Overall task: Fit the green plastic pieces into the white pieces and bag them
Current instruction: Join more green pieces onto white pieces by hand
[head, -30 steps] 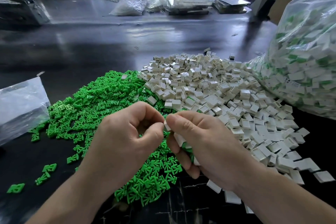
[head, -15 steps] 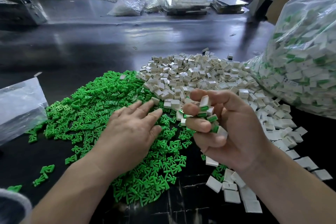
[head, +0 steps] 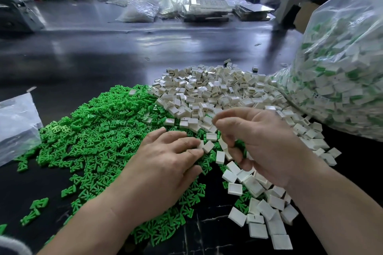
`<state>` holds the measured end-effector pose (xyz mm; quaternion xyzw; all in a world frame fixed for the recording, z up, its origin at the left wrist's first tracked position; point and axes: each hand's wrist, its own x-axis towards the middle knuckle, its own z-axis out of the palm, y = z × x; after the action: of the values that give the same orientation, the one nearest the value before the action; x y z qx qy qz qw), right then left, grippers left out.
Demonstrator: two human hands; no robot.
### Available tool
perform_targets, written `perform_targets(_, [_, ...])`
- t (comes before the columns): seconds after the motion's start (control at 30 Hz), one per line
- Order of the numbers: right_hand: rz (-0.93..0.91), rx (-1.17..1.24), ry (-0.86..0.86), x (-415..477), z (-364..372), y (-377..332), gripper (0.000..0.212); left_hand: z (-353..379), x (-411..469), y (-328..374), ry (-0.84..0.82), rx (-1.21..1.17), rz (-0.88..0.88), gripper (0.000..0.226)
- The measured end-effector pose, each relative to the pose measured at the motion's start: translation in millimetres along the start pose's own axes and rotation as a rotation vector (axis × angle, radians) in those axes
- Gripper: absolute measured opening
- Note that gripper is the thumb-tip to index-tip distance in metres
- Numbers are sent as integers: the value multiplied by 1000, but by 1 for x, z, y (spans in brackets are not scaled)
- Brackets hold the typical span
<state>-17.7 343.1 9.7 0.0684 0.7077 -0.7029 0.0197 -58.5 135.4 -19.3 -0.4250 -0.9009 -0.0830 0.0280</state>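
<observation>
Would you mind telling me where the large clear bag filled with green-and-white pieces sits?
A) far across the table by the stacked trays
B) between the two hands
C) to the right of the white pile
C: the large clear bag rises along the right edge of the view, its base right beside the white pile.

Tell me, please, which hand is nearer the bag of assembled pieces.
Right. The right hand is over the white pieces, toward the bag; the left hand rests on the green pieces, farther off.
</observation>
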Motion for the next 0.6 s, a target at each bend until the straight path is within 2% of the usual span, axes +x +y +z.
perform_targets(0.07, [-26, -308, 44, -2, 0, 2, 15, 2, 0, 0, 58, -16, 8, 44])
perform_targets(0.17, [-99, -990, 64, -3, 6, 8, 35, 4, 0, 2, 152, -25, -28, 39])
perform_targets(0.23, [-96, -1265, 31, -3, 15, 6, 38, 5, 1, 3, 196, -25, -81, 35])
perform_targets(0.4, [-79, -1380, -83, 3, 24, 4, 23, 6, 1, 3, 204, -95, -105, 12])
perform_targets(0.6, [-119, -1421, -99, 2, 29, 5, 23, 5, -1, 7, 192, -147, -101, 17])
